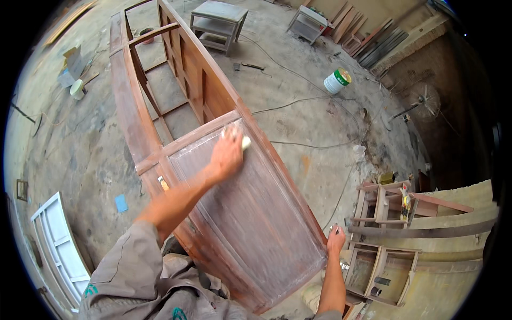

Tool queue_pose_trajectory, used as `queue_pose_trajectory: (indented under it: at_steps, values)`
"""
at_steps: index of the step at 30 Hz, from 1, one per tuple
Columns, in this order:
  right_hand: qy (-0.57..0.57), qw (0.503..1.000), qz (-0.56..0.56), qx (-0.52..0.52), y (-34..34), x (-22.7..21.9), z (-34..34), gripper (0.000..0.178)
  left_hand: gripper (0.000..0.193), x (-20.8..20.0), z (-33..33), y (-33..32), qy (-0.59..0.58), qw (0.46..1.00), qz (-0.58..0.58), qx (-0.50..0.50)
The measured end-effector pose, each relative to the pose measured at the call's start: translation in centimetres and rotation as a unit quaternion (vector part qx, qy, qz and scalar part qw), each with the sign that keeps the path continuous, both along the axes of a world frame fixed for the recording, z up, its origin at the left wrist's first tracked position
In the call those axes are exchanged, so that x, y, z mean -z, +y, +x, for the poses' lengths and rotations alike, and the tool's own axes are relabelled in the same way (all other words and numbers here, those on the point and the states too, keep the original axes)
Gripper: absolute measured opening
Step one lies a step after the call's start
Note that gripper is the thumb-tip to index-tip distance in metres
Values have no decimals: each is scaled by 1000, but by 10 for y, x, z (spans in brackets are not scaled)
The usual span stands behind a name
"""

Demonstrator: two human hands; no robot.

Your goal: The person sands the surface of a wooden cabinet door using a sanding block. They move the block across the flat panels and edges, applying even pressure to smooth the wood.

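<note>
Left arm: we see the forearm enter from the lower left, sleeve pushed up to about the elbow, reaching up and to the right over the work. The left hand point(228, 153) is palm down near the far end of the panel point(256, 213), with its fingertips blurred. We record its grip as closed on a pale pad point(246, 143), which shows beside the fingers and lies against the wood or just over it.

Right arm: it rises from the lower edge, bare-forearmed. We find the right hand point(336, 241) just beside the cabinet's right edge, near the panel's near right corner, with the fingers bent. A small dark item seems to show at the fingertips; we cannot tell whether it is gripped, nor whether the hand touches the wood.

Workpiece: the long wooden cabinet point(127, 112) runs from upper left to lower centre, above the concrete floor point(298, 128), directly in front of the wearer. Its far section is an open frame with reddish-brown inner boards. We note the panel as dull purplish brown, with lengthwise streaks, whitish dust along the inset border, and a paler, cloudy patch at the near right corner.
</note>
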State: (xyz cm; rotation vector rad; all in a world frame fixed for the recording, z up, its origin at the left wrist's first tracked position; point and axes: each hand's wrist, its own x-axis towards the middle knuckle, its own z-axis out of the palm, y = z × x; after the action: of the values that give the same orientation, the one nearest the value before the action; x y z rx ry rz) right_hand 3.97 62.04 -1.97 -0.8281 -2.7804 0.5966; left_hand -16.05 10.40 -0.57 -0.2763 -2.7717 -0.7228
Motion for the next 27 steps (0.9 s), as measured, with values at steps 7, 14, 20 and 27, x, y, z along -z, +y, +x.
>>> queue_pose_trajectory:
  at_steps: [7, 14, 20, 27]
  values:
    - [-3, 1000, 6, 6, -1, -3, 2, 35, 62, 8, 81, 56, -15, 994, 15, 112]
    - [-20, 1000, 15, 4, 0, -3, 2, 34, 61, -7, 67, 44, -54, 998, 18, 23]
    - [18, 1000, 3, -17, -2, -3, 0, 34, 61, 7, 22, -4, 2, 999, 39, -18]
    - [-18, 1000, 15, -3, 8, 1, 9, 36, 59, -3, 100, 45, -44, 995, 22, 83]
